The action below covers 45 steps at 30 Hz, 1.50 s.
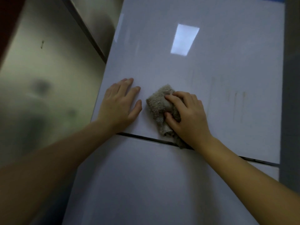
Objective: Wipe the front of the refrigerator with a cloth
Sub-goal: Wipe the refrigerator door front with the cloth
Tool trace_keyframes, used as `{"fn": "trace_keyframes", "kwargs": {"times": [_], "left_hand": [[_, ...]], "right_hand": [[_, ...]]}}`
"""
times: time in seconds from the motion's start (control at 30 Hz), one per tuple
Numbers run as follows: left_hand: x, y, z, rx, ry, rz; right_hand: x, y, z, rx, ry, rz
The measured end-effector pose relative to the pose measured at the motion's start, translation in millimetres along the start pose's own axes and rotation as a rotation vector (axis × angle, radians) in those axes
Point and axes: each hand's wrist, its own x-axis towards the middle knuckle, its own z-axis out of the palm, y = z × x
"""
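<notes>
Wiping under way: right hand (188, 114) clamped on crumpled cloth (159, 106), pressed to refrigerator (162, 59) upper door just above the door seam (146, 138); left hand (121, 103) spread flat, empty, beside it. Drip streaks (238, 104) to the right apparently untouched; lower door unassessed. Ample open panel above and rightward; left edge close.
</notes>
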Motion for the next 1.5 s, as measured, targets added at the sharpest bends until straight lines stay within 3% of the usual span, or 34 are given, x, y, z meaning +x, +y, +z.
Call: {"fn": "trace_keyframes", "kwargs": {"times": [0.2,0.4,0.57,0.63,0.87,1.03,1.2,1.5], "left_hand": [[-16.7,18.5,8.0,0.022,0.096,0.058],[-36.3,66.6,26.5,-0.038,0.099,0.07],[-37.5,94.7,30.3,-0.061,0.071,0.068],[-37.1,96.4,29.7,-0.059,0.058,0.06],[-34.6,93.9,30.8,-0.017,0.043,0.083],[-37.8,96.8,33.8,-0.016,0.066,0.071],[-39.6,99.0,39.1,-0.026,0.07,0.055],[-36.4,98.3,32.5,-0.03,0.037,0.068]], "right_hand": [[-13.8,21.6,-16.7,-0.017,0.013,-0.022],[-65.0,40.4,-40.3,0.009,0.101,0.296],[-101.1,43.4,-53.3,-0.097,-0.038,0.035],[-94.7,61.4,-60.9,-0.107,-0.031,0.042],[-73.6,97.6,-72.9,-0.01,0.189,0.499],[-102.7,77.4,-66.8,-0.047,-0.005,0.118],[-109.3,79.9,-64.0,0.015,0.112,0.278],[-101.8,83.5,-72.1,0.003,0.078,0.284]]}}
